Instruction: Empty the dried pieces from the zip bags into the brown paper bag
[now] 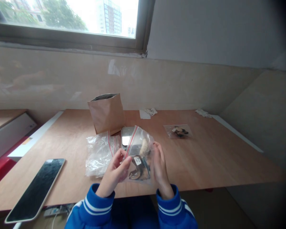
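Note:
My left hand [118, 167] pinches the red-lined zip edge of a clear zip-lock bag [146, 135], held above the table's near edge. Dark and pale pieces that look like dried mushroom slices, along with a small white label, show through the plastic. At the bag's far end, my right hand [159, 163] is closed against its right side, fingers bent over it. Behind the bag, partly covered, lies a small scale with a shiny plate [125, 141]. Several flat clear zip-lock bags [97, 156] lie just left of it.
An open brown paper pouch [107, 114] stands behind the scale. Another filled zip-lock bag [178, 130] lies at the right. A phone [35, 190] rests at the table's left front edge. Crumpled white paper [150, 112] is near the wall, with more tissue [203, 113] further right.

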A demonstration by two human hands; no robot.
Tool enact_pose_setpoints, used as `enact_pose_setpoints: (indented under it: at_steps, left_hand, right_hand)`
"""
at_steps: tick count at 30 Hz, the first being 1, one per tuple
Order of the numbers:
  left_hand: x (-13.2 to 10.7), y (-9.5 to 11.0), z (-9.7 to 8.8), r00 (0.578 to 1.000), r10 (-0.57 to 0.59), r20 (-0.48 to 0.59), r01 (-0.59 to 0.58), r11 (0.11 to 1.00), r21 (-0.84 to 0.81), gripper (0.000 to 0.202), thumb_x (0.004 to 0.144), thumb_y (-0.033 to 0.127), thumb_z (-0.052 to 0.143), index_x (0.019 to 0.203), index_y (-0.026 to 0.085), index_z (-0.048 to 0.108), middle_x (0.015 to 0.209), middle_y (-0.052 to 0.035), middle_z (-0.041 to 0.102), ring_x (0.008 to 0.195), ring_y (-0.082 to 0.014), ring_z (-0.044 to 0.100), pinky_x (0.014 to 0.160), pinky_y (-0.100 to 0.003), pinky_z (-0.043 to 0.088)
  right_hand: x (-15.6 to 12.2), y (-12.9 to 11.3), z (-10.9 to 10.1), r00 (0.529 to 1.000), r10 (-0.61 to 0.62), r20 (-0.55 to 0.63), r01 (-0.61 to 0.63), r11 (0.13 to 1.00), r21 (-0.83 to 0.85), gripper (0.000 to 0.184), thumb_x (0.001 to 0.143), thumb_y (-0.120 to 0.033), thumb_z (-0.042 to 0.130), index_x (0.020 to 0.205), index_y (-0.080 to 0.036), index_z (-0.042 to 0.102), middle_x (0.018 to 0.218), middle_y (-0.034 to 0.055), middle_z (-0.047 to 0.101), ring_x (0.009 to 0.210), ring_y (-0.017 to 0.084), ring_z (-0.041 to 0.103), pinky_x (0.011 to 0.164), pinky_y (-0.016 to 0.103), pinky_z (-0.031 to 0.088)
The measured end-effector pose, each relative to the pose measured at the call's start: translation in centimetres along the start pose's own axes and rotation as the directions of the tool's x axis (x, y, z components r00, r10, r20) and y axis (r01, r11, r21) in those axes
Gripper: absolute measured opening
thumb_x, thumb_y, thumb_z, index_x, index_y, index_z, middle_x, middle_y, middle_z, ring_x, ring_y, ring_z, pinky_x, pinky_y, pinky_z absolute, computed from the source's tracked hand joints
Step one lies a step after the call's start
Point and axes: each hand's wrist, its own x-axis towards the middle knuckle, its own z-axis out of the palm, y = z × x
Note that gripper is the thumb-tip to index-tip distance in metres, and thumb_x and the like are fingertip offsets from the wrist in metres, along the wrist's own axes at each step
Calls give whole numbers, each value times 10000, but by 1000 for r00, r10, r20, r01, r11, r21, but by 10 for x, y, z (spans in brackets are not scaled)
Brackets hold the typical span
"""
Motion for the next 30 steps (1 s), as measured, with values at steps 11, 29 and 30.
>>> enact_pose_setpoints:
  at_steps: [11,29,30]
  left_hand:
    - [-15,-1,22,989,85,123,-120,941,315,286,849,431,561,976,190,475,773,-10,571,525,-82,500,452,-196,390]
    - [-2,-4,14,997,67,43,-80,860,505,393,890,491,435,635,201,368,455,82,336,376,-54,329,375,-178,229]
    - [-2,-3,12,996,89,30,-91,855,511,394,891,481,432,623,202,358,451,81,330,380,-56,325,383,-182,230]
  right_hand:
    - [-23,-10,12,853,28,521,69,984,-165,267,946,-452,412,810,-223,436,642,-43,522,545,111,531,519,207,413]
    - [-13,-10,-5,788,-113,606,426,810,-403,298,883,-307,446,614,-209,362,591,-36,434,542,107,429,511,225,283]
    - [-11,-9,-9,811,-128,571,415,814,-407,305,877,-316,448,608,-209,351,570,-45,404,517,98,399,495,224,261]
